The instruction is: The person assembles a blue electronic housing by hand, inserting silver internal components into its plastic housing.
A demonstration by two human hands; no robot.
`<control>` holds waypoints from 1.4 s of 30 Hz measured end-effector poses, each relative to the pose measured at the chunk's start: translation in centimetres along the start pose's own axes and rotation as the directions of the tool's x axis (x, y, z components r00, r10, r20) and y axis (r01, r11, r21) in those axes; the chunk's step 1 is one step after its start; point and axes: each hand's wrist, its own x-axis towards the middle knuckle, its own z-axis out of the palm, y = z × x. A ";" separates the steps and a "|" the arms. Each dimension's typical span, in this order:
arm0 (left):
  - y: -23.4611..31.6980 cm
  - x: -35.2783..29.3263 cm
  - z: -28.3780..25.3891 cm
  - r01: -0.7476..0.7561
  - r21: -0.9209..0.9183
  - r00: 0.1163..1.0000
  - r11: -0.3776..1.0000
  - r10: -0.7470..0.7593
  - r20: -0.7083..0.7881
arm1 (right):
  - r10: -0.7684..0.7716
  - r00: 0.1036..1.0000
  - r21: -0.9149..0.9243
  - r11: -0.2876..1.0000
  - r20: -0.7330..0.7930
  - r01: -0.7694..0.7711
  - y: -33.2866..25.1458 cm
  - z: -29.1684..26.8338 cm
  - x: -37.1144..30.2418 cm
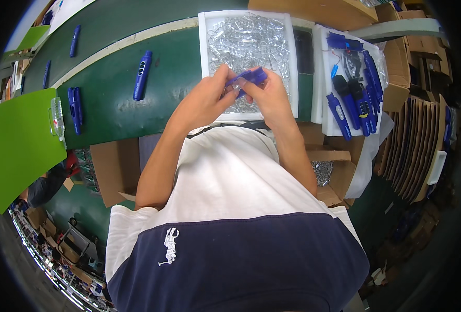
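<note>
Both my hands meet over a white foam tray (204,52) heaped with small clear plastic parts (248,39). In my right hand (272,96) is a blue plastic shell piece (257,76), its fingers closed round it. My left hand (207,96) pinches at the shell's left end, where a small clear plastic part (235,87) shows between the fingertips. The fingers hide how the two pieces touch. To the left, a blue microphone handle shell (142,75) with cutouts lies on the green bench (111,112).
At right, another white foam tray (320,104) carries blue microphones (346,98) and handle shells. More blue shells (75,109) lie at far left, near a green board (20,140). Cardboard boxes (117,169) stand below the bench. Stacked cardboard dividers (410,148) are at far right.
</note>
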 end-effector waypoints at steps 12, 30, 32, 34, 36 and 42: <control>-1.6 -0.1 0.2 0.274 0.026 0.961 0.961 -0.275 0.037 | 0.055 0.998 0.048 0.997 -0.032 -0.053 1.8 0.3 0.0; -0.6 0.2 -1.6 0.276 0.072 0.960 0.958 -0.279 0.035 | 0.013 0.998 0.053 0.999 -0.054 -0.010 2.0 0.3 0.0; -0.6 -0.1 -2.6 0.266 0.151 0.962 0.952 -0.273 0.029 | 0.010 0.996 0.059 0.998 -0.089 -0.004 1.4 0.3 -0.1; 0.2 -0.3 -3.3 0.266 0.276 0.957 0.924 -0.288 0.042 | 0.017 0.998 0.023 1.000 -0.067 -0.016 0.8 0.0 -0.1; 0.7 -0.4 -3.3 0.247 0.319 0.961 0.915 -0.274 0.042 | 0.023 0.999 -0.012 1.000 -0.044 -0.024 0.0 -0.2 -0.3; 3.6 -0.9 -4.0 0.263 0.218 0.947 0.940 -0.295 0.128 | 0.006 0.999 -0.032 0.999 0.040 -0.005 -2.9 -0.1 -1.6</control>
